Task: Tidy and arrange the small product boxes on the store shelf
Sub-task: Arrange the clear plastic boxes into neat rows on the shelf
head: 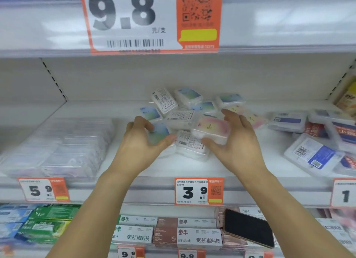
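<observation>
Forearms reach up from the bottom edge toward the middle shelf [192, 169]. Left hand [138, 142]: grip closed around a blue-green box [159, 133], fingers curled over its far edge, thumb against the near right corner. Right hand [237, 142]: fingers spread and loosely bent, cupping the right side of a pink box [211, 128], thumb under its near edge; whether it truly clamps the box cannot be told through the blur.

Between the two hands a label-side-up box [189, 144] lies on stacked clear ones, touching the pink box. Behind them the pile of small boxes [185, 107] sits jumbled at mid-shelf: several blue-green tops, two white barcode backs, one tilted box [163, 100] leaning at the rear left. All overlap or touch, none aligned.

Left part of the shelf: clear flat packs [63, 148] in tidy overlapping rows. Right part: larger clear cases with blue labels [312, 155], scattered and angled.

Shelf edge carries price tags: 5.9 tag [43, 189] left, 3.9 tag [199, 191] centre. A large 9.8 sign [152, 20] hangs from the shelf above.

Lower shelf: a dark phone [249, 228] lies tilted on brown and white cartons [188, 232]; green cartons [52, 219] to the left.
</observation>
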Demonstrator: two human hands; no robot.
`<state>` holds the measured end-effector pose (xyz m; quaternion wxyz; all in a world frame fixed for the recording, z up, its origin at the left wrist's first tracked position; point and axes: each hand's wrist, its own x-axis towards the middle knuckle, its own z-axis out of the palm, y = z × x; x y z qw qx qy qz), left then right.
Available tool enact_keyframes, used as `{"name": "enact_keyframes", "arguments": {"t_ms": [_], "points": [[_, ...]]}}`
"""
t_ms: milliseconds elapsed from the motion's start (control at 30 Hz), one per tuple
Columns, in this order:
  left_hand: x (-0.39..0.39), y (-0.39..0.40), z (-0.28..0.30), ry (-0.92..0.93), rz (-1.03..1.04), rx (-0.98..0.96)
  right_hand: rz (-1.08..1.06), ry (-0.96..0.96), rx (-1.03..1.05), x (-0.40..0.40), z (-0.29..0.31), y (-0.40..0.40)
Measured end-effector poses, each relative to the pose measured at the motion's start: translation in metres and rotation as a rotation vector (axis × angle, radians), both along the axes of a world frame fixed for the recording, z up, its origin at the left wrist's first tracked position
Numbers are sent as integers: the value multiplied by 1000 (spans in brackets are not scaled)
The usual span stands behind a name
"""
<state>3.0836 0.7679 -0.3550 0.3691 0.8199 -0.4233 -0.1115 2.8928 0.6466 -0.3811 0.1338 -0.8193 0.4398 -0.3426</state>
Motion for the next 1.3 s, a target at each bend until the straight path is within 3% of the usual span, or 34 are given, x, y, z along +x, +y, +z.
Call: {"name": "enact_keyframes", "arguments": {"t_ms": [100,200,333,467,633,767,867,933,1100,1300], "points": [[2,-1,4,211,-14,39,-69,-78,-122,6,2,2],[9,4,6,273,-64,46,152,-205,-204,20,7,20],[17,15,5,331,-134,48,395,-27,-37,37,-4,43],[23,28,1,427,-178,9,387,152,-69,53,-11,43],[26,29,-9,612,-48,-138,342,325,-88,67,-11,45],[32,26,-14,733,22,-204,414,94,114,65,-4,43],[36,27,-13,808,-10,-272,476,-345,448,61,4,50],[36,27,-12,807,-61,-300,431,-548,507,61,6,52],[22,27,-12,754,-256,-293,380,-369,491,49,10,41],[4,21,-7,581,-366,-263,439,-467,487,21,14,30]]}}
